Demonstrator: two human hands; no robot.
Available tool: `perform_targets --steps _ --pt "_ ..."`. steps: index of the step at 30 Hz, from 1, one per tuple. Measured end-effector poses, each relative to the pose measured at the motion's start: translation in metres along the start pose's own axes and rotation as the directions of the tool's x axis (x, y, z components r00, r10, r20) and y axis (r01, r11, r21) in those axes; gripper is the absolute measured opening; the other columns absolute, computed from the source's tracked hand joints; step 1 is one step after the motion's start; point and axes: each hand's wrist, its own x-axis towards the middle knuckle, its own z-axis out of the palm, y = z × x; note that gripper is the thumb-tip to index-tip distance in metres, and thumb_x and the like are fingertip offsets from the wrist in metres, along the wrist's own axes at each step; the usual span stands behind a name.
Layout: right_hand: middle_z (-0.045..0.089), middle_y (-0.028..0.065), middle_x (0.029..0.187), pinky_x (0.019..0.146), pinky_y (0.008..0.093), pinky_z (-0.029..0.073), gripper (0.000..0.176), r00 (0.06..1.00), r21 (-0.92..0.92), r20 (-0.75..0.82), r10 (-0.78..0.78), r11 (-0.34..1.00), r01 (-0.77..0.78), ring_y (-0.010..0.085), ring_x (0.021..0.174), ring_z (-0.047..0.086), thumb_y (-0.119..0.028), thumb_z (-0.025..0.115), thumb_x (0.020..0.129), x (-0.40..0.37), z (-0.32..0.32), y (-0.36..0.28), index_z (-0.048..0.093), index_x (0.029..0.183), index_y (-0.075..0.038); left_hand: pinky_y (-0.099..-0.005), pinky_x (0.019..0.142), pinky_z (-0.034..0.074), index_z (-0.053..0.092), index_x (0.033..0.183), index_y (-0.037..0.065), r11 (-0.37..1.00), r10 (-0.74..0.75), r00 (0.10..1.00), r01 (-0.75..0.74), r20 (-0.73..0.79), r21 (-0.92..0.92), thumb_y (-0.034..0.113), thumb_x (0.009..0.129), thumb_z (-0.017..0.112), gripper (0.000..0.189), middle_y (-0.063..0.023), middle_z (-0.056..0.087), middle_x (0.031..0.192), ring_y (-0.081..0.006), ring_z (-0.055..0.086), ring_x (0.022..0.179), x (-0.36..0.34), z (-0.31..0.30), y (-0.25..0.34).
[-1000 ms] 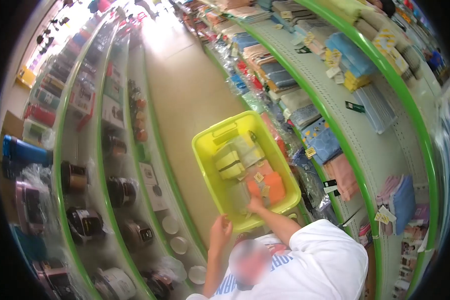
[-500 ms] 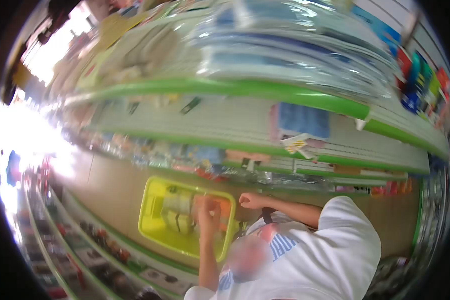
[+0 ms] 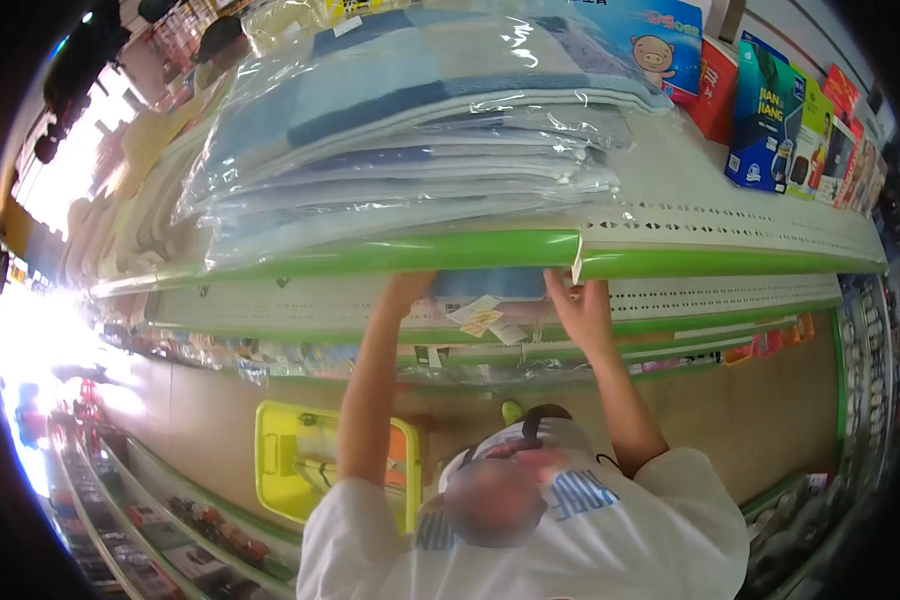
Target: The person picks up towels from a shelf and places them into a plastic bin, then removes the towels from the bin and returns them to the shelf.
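The folded blue towel [image 3: 490, 284] lies under the green shelf edge [image 3: 450, 252]. Left hand [image 3: 408, 290] touches its left end; grip cannot be determined. Right hand [image 3: 580, 312] is released, fingers spread, at its right end.

Matt blue cloth towel [image 3: 490, 284] with paper tags [image 3: 475, 316]; glossy, crinkled clear plastic wrap [image 3: 410, 190] over folded cloth; smooth green shelf edge [image 3: 370, 256]; shiny yellow plastic basket [image 3: 265, 450].
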Motion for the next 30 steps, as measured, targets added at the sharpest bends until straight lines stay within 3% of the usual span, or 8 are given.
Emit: perform_targets --steps 3,6,11,20,22,24,27,30 --pt "0.06 0.0075 0.098 0.069 0.0317 0.05 0.037 0.925 0.302 0.356 0.134 0.92 -0.249 0.0147 0.086 0.057 -0.029 0.066 0.088 0.027 0.001 0.026 0.056 0.114 -0.003 -0.0354 0.063 0.053 0.055 0.121 0.011 0.957 -0.262 0.962 0.268 0.07 -0.107 0.054 0.089 0.053 0.054 -0.0078 0.06 0.109 -0.0183 0.058 0.092 0.001 0.002 0.003" --pt "0.058 0.0077 0.106 0.073 0.034 0.052 0.046 0.67 0.186 0.596 0.443 0.736 -0.651 0.0177 0.091 0.058 -0.037 0.063 0.089 0.038 0.001 0.023 0.054 0.119 -0.004 -0.0316 0.056 0.052 0.059 0.116 0.013 0.926 -0.316 0.94 0.335 0.128 -0.172 0.053 0.09 0.053 0.048 -0.0051 0.063 0.101 -0.0152 0.061 0.083 -0.011 -0.007 0.007" --pt "0.053 0.0104 0.123 0.076 0.0395 0.056 0.059 0.583 0.199 0.681 0.442 0.655 -0.729 0.0222 0.107 0.056 -0.039 0.066 0.088 0.041 0.002 0.047 0.046 0.132 -0.006 -0.0261 0.055 0.052 0.06 0.112 0.016 0.879 -0.31 0.892 0.4 0.33 -0.258 0.051 0.091 0.054 0.041 0.0007 0.065 0.091 -0.01 0.062 0.072 0.005 -0.009 -0.01" --pt "0.05 0.0083 0.128 0.067 0.0392 0.054 0.064 0.494 0.305 0.795 0.352 0.474 -0.826 0.021 0.112 0.053 -0.053 0.059 0.088 0.018 0.026 0.093 0.044 0.135 -0.013 -0.0274 0.062 0.052 0.059 0.121 0.013 0.817 -0.15 0.951 0.273 0.271 -0.508 0.045 0.092 0.055 0.043 -0.0019 0.066 0.108 -0.0125 0.065 0.09 -0.018 0.007 0.022" --pt "0.045 0.0048 0.138 0.081 0.0429 0.05 0.065 0.496 0.36 0.804 0.327 0.396 -0.845 0.0225 0.12 0.048 -0.055 0.057 0.089 0.013 0.021 0.087 0.041 0.139 -0.016 -0.0252 0.063 0.052 0.057 0.127 0.01 0.882 -0.001 0.949 0.15 0.316 -0.447 0.044 0.091 0.056 0.049 -0.0015 0.065 0.114 -0.012 0.064 0.086 -0.018 0.002 0.008" --pt "0.043 0.004 0.141 0.101 0.0458 0.038 0.059 0.457 0.37 0.81 0.368 0.284 -0.885 0.022 0.127 0.044 -0.045 0.057 0.091 0.008 0.026 0.098 0.04 0.14 -0.016 -0.0272 0.055 0.049 0.055 0.127 0.004 0.945 -0.172 0.955 0.229 0.244 -0.233 0.05 0.081 0.063 0.065 -0.0083 0.062 0.116 -0.0156 0.061 0.091 -0.046 -0.01 0.052" --pt "0.05 0.0063 0.134 0.102 0.0447 0.04 0.057 0.474 0.442 0.793 0.382 0.174 -0.88 0.0231 0.123 0.048 -0.041 0.058 0.09 0.004 0.026 0.07 0.044 0.135 -0.009 -0.0251 0.043 0.048 0.041 0.133 -0.005 0.943 -0.276 0.961 0.265 -0.028 -0.201 0.062 0.064 0.075 0.101 -0.0221 0.054 0.122 -0.025 0.058 0.106 -0.073 -0.008 0.061" --pt "0.051 0.0092 0.133 0.102 0.0452 0.042 0.06 0.446 0.409 0.806 0.388 0.18 -0.895 0.0253 0.12 0.051 -0.042 0.061 0.089 -0.007 0.021 0.046 0.043 0.134 -0.006 -0.0329 0.062 0.055 0.025 0.14 -0.006 0.927 -0.23 0.972 0.204 -0.045 -0.315 0.062 0.065 0.074 0.113 -0.0222 0.05 0.126 -0.0322 0.056 0.11 -0.126 -0.016 0.071"
